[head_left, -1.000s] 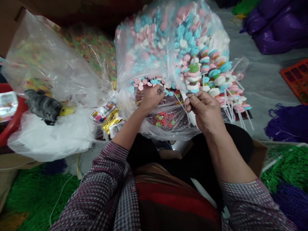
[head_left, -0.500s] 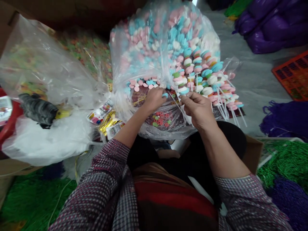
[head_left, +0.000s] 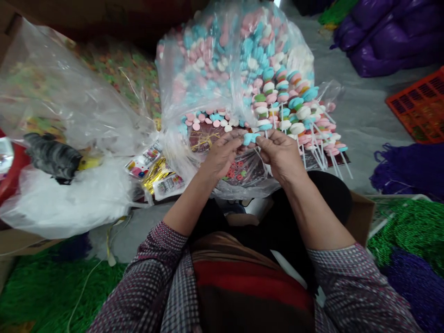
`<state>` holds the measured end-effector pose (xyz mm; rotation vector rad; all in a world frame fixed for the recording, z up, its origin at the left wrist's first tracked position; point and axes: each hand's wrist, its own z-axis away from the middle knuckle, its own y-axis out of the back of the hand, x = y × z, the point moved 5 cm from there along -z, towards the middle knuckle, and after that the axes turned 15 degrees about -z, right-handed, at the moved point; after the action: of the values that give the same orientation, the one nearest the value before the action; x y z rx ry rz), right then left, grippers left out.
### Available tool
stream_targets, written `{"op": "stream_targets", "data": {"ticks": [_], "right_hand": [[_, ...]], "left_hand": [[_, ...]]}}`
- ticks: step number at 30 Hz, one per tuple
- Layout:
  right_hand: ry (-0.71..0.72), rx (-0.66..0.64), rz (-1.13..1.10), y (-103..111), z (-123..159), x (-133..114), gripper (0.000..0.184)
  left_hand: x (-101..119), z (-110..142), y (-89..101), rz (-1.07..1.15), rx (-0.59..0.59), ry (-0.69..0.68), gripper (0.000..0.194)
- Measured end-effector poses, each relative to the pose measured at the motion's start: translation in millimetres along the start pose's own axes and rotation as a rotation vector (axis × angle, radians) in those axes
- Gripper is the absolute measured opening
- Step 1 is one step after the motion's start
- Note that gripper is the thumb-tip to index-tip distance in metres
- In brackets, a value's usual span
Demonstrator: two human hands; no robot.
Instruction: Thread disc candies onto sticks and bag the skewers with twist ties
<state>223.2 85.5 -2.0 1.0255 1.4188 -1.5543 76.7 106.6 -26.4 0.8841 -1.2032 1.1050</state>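
My left hand (head_left: 222, 155) pinches a blue candy piece (head_left: 250, 137) at its fingertips, right in front of my right hand (head_left: 279, 155). My right hand is closed on a thin white stick (head_left: 265, 132) with stacked pink, white, green and blue candies on it. Both hands meet at the mouth of a big clear bag (head_left: 229, 60) full of pink, blue and white candies. Loose candies (head_left: 211, 121) lie along the bag's opening. Several finished candy skewers (head_left: 312, 125) fan out to the right of my right hand.
A crumpled clear bag (head_left: 62, 106) and a white bag (head_left: 69, 199) lie at left, small packets (head_left: 156, 171) beside them. Purple bags (head_left: 391, 37) and an orange crate (head_left: 419, 106) stand at right. Green (head_left: 409, 231) and purple (head_left: 409, 171) bead strands surround my lap.
My left hand has come out of the loose candies with a blue piece and moved right to meet my right hand. The stick hand shifted slightly left.
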Motion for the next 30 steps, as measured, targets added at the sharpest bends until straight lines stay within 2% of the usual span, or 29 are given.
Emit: {"op": "stream_targets", "data": {"ticks": [5, 9, 13, 16, 20, 23, 26, 30], "right_hand": [[-0.084, -0.118, -0.043, -10.9, 7.1, -5.5, 0.049], [-0.065, -0.075, -0.012, -10.8, 8.3, -0.2, 0.051], [0.005, -0.039, 0.071, -7.6, 5.5, 3.5, 0.047], [0.068, -0.034, 0.089, -8.0, 6.0, 1.3, 0.048], [0.061, -0.065, 0.057, -9.5, 12.4, -5.6, 0.051], [-0.027, -0.128, 0.075, -9.5, 18.7, -5.8, 0.052], [-0.093, -0.23, 0.145, -11.5, 23.5, -0.5, 0.051], [-0.02, -0.244, 0.357, -13.4, 24.3, 1.1, 0.055]], "left_hand": [[-3.5, 4.4, 0.3, -0.003, 0.069, 0.023, 0.023], [-0.5, 10.7, -5.0, -0.067, 0.072, -0.043, 0.027], [6.7, 16.7, -7.1, -0.236, 0.024, -0.174, 0.029], [7.9, 14.5, -4.0, -0.269, 0.027, -0.24, 0.03], [-2.1, 1.1, 12.8, -0.221, 0.132, -0.125, 0.025], [-7.0, -6.6, 30.3, -0.192, 0.224, -0.058, 0.027], [-5.8, -9.1, 39.7, -0.158, 0.226, -0.073, 0.034], [-7.6, -8.2, 41.6, -0.108, 0.209, -0.023, 0.035]]}}
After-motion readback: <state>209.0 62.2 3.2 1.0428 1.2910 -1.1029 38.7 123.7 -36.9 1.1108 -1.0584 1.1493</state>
